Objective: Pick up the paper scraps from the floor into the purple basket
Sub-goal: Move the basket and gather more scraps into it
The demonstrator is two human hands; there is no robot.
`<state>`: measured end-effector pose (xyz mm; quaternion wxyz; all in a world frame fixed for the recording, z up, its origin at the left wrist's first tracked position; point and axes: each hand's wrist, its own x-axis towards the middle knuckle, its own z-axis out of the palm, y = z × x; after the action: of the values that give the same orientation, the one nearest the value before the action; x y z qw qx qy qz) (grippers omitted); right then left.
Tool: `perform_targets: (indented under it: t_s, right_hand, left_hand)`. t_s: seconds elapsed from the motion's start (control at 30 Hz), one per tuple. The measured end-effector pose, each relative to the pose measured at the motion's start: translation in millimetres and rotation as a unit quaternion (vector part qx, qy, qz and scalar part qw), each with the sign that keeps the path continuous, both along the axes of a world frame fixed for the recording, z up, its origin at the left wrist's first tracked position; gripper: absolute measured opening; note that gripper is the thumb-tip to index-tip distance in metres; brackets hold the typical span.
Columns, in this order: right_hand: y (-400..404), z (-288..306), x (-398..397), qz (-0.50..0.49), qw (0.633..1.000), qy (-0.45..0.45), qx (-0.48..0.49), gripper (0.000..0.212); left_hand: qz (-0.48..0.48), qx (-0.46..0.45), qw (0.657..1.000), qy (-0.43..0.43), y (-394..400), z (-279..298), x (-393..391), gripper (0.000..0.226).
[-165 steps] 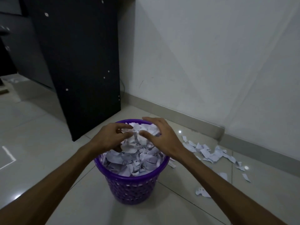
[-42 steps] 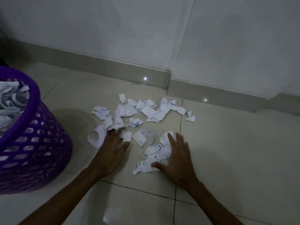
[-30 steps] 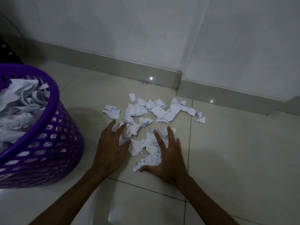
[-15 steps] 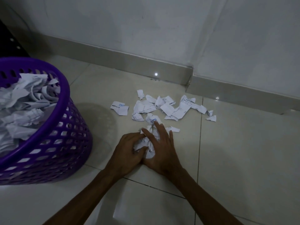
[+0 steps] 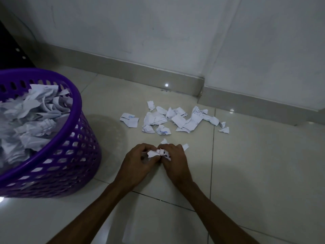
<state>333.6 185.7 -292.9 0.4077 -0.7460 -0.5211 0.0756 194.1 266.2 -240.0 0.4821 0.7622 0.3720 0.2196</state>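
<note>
Down on the pale tiled floor (image 5: 255, 173), both hands meet low over one tile, knuckles up. The left hand (image 5: 136, 164) has its fingers curled round a crumpled wad of paper (image 5: 155, 153), and the right hand (image 5: 173, 161) curls onto the same wad from the other side, so the white bundle shows only in the gap between them. Two small bits of paper peek out just beyond the right hand's knuckles.

Farther off, near the skirting board (image 5: 140, 67), lies a loose heap of paper scraps (image 5: 175, 119), white and torn, some with blue or dark print. One scrap with printed characters (image 5: 129, 119) sits a little apart at the left of the heap, and two tiny pieces lie at its right end.

At the left stands the purple basket (image 5: 73, 152), its wall a lattice of holes, upright on the floor and well apart from the hands. It is heaped nearly to the rim with crumpled white paper (image 5: 29, 117). Behind it, at the far left edge, is a dark piece of furniture (image 5: 10, 50). White walls (image 5: 158, 29) meet in a corner above the scraps.
</note>
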Motion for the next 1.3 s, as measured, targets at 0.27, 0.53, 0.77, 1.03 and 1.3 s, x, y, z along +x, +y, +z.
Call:
perform_targets:
  t_s: [0.27,0.53,0.77,1.03,1.3]
  right_hand:
    - [-11.2,59.7,-25.0,-0.097,0.937,0.334,0.031,0.019]
    - [15.2,143.2,-32.7,-0.088,0.921,0.374,0.066,0.021]
    - [52.6,228.6,-61.1,-0.066,0.936,0.342,0.050,0.032]
    - [94.6,303.7,-126.5,0.013,0.944,0.329,-0.001,0.040]
    - [141.5,288.3,-197.4,0.043,0.962,0.270,-0.006,0.044]
  left_hand:
    - [-0.028,0.021,0.999,-0.013,9.6,51.8,3.1,0.026]
    - [-0.072,0.130,0.988,-0.052,42.0,133.6,-0.6,0.016]
    - [-0.019,0.167,0.980,-0.111,67.0,203.8,-37.8,0.016]
    - [0.076,0.222,0.963,-0.134,90.3,255.6,-122.4,0.019]
    - [0.167,0.195,0.960,-0.112,104.7,242.5,-193.3,0.017]
